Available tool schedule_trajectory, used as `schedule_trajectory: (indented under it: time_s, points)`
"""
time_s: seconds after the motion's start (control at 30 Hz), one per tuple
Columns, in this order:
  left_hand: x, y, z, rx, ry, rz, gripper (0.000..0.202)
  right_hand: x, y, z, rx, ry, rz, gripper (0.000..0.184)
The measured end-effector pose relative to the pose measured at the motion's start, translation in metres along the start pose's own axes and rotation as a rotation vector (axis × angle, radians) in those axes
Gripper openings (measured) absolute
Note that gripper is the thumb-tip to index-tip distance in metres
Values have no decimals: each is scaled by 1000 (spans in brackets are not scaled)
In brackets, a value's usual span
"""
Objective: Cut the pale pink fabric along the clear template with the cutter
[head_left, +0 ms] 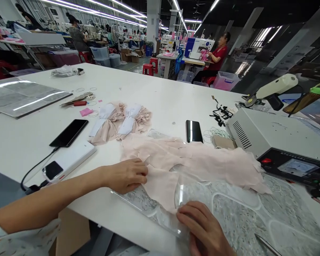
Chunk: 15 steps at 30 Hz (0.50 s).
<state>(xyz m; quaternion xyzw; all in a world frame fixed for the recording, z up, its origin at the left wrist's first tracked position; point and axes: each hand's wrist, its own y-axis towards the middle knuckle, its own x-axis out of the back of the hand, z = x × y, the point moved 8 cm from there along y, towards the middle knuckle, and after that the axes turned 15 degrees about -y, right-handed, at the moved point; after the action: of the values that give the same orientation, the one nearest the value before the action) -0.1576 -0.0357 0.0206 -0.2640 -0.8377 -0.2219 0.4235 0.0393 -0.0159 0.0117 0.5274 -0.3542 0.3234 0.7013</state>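
My left hand [129,175] is closed, its fingertips pinching the left edge of a pale pink fabric piece [160,183]. My right hand [206,229] lies by the near corner of that piece, fingers bent together at the edge of a clear plastic sheet [188,193] that bows up slightly over the cloth. Whether it also grips the fabric is hidden. Beneath is a grey marbled mat [237,217]. More pale pink pieces [213,160] lie layered just beyond my hands. A metal pointed tool [266,244] rests on the mat at the lower right.
Two tied pink fabric bundles [132,119] lie farther back. A phone [69,133] is cabled to a white power bank [72,161] at left; another phone [194,131] lies ahead. A beige machine [280,131] stands at right. A co-worker [220,53] sits at a sewing machine beyond.
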Motion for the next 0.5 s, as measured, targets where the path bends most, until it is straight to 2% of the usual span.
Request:
schedule_trajectory:
  time_s: [0.03,0.1,0.2,0.3,0.4,0.5]
  points:
    - [0,-2,-3,-8,18,2,6,-3,-2,1,-9,-28,-7,51]
    - [-2,-5,-8,-29,73,-4,10,-13,-4,2,-13,-96,-18,46]
    - [-8,-8,-12,-65,183,-36,9,-27,-5,-1,-51,-128,-48,28]
    - [-18,-11,-13,-109,237,-57,22,-29,0,-5,-99,-94,-60,23]
    - [-20,-12,-8,-81,189,-116,20,-19,12,-19,-269,118,-6,15]
    - [-5,-16,2,69,-16,-248,15,-12,27,-38,-509,351,140,21]
